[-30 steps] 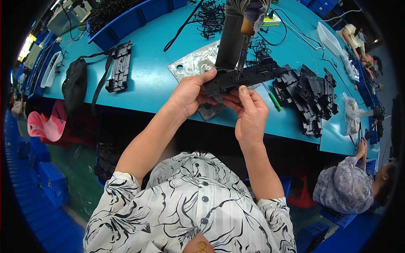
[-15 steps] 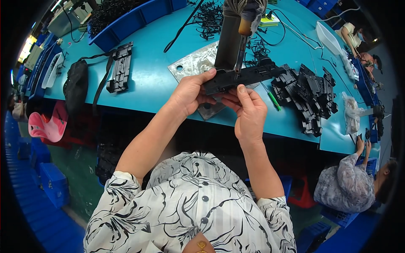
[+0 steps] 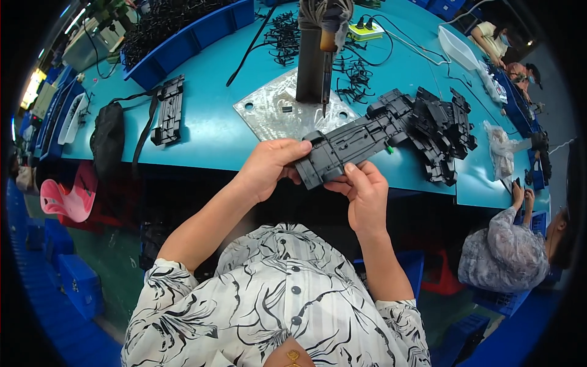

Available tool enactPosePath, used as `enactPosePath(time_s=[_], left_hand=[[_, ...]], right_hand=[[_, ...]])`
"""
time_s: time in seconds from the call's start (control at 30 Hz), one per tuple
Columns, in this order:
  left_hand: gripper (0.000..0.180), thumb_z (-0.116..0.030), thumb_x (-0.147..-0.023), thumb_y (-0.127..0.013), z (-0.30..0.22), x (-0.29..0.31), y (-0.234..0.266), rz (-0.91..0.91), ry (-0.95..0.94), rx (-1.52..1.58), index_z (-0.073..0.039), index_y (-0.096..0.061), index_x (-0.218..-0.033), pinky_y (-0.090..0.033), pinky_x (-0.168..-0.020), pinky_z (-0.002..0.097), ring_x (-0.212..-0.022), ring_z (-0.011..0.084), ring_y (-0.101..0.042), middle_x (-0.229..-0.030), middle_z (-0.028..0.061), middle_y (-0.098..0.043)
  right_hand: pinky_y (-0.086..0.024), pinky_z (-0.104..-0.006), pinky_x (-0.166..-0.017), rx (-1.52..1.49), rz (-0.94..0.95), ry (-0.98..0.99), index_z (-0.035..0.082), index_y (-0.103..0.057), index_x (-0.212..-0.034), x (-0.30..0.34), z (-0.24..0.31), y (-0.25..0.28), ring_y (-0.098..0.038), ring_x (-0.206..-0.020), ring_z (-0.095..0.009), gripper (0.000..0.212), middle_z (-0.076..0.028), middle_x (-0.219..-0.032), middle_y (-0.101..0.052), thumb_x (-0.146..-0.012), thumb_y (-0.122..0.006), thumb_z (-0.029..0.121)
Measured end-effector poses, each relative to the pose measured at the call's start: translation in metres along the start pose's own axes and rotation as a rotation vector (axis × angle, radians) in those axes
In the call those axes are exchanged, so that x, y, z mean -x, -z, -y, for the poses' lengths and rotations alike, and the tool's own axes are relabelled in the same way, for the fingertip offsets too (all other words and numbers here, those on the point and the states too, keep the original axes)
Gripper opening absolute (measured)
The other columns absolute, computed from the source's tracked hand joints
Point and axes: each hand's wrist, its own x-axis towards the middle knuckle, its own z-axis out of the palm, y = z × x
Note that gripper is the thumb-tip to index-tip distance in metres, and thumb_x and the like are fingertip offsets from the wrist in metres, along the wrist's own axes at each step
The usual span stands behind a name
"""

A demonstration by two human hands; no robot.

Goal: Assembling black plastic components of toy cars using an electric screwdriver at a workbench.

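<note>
Between my hands is a long black plastic chassis (image 3: 348, 145), tilted, with its ribbed face up. My left hand (image 3: 269, 166) grips its near left end, thumb on top. Closed on its near edge, my right hand (image 3: 365, 192) has the thumb on the upper face. Just beyond it, a soldering iron (image 3: 327, 67) points down beside an upright metal post (image 3: 307, 73) on a steel plate (image 3: 266, 110); its tip is apart from the chassis. The far right end overlaps a heap of similar black chassis (image 3: 441, 134) in view. A green stick-like thing (image 3: 390, 149) is mostly hidden under the held part.
Another chassis (image 3: 169, 113) lies left beside a black bag (image 3: 109, 137). A blue bin (image 3: 192, 38) of black parts stands at the far left. Loose black clips (image 3: 284, 40) lie behind the post. A power strip (image 3: 365, 30) with cords sits beyond. At right, a co-worker (image 3: 504, 257) sits.
My hands have drawn the chassis down toward me, away from the iron's tip. It has tipped so that its broad ribbed face shows. The view has shifted a little.
</note>
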Motion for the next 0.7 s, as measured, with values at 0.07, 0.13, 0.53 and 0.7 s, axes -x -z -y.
enactPosePath(time_s=[0.07, 0.13, 0.53, 0.7], left_hand=[[0.028, -0.027, -0.091, -0.062, -0.003, 0.008, -0.009, -0.012, -0.015, -0.032, -0.001, -0.067, -0.099, -0.046, -0.06, 0.0255, -0.072, 0.0104, -0.058, -0.086, 0.0038, -0.065], [0.032, -0.027, -0.089, -0.065, -0.001, 0.009, -0.012, -0.029, -0.095, -0.125, -0.002, -0.064, -0.109, -0.046, -0.06, 0.0249, -0.079, 0.0107, -0.059, -0.092, 0.0025, -0.066], [0.043, -0.005, -0.081, -0.048, -0.007, 0.014, -0.019, 0.29, 0.06, 0.423, 0.004, -0.052, -0.122, -0.05, -0.083, 0.0331, -0.098, 0.0172, -0.062, -0.113, 0.01, -0.061], [0.031, -0.02, -0.091, -0.055, 0.001, 0.014, -0.022, 0.121, 0.098, 0.403, -0.002, -0.056, -0.115, -0.053, -0.08, 0.0317, -0.09, 0.0134, -0.064, -0.105, 0.0076, -0.064]], right_hand=[[-0.056, -0.0321, -0.072, 0.073, -0.023, 0.113, -0.004, -0.058, -0.1, 0.008, 0.001, 0.0, -0.065, -0.08, -0.017, 0.015, -0.009, -0.094, -0.065, -0.092, -0.052, 0.008], [-0.052, -0.0252, -0.071, 0.278, -0.015, 0.379, -0.002, -0.059, -0.105, 0.014, -0.004, 0.009, -0.06, -0.077, -0.009, 0.015, -0.004, -0.091, -0.063, -0.091, -0.055, 0.002], [-0.051, -0.0379, -0.088, 1.049, 0.214, 1.129, 0.003, -0.068, -0.1, 0.002, 0.018, 0.031, -0.063, -0.103, -0.034, 0.037, -0.016, -0.109, -0.065, -0.067, -0.061, -0.011], [-0.049, -0.0382, -0.092, 1.075, 0.268, 1.105, 0.003, -0.069, -0.1, 0.008, 0.011, 0.027, -0.06, -0.111, -0.033, 0.036, -0.014, -0.114, -0.064, -0.067, -0.061, -0.011]])
